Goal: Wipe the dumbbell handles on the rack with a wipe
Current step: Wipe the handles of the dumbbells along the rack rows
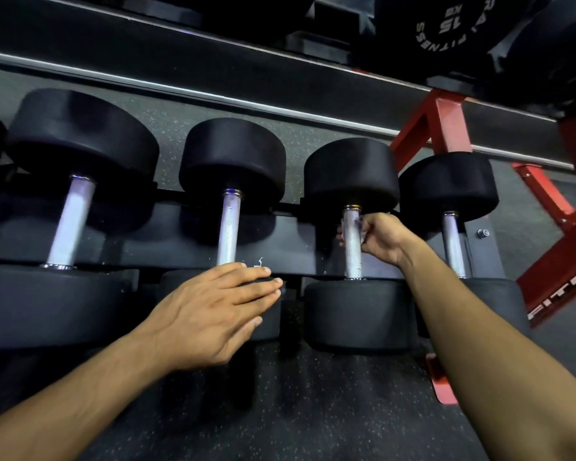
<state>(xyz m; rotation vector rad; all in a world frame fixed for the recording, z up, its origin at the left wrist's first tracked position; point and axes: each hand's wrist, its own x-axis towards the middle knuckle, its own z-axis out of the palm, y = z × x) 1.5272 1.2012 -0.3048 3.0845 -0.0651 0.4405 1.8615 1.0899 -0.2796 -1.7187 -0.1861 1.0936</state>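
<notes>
Several black dumbbells with silver handles lie side by side on the low rack shelf (300, 241). My right hand (381, 236) grips the upper part of the third handle (353, 257) with a thin pale wipe (359, 227) pressed between fingers and metal. My left hand (213, 311) lies flat, fingers together, on the near head of the second dumbbell (270, 321), just below its handle (228, 231). It holds nothing. The leftmost full handle (68, 224) and the fourth handle (453, 244) are untouched.
A red rack frame (439, 121) rises at the right, with a red foot (441, 380) on the speckled rubber floor (313, 410). An upper shelf rail (246, 81) runs overhead, carrying a 15 kg dumbbell head (453, 24).
</notes>
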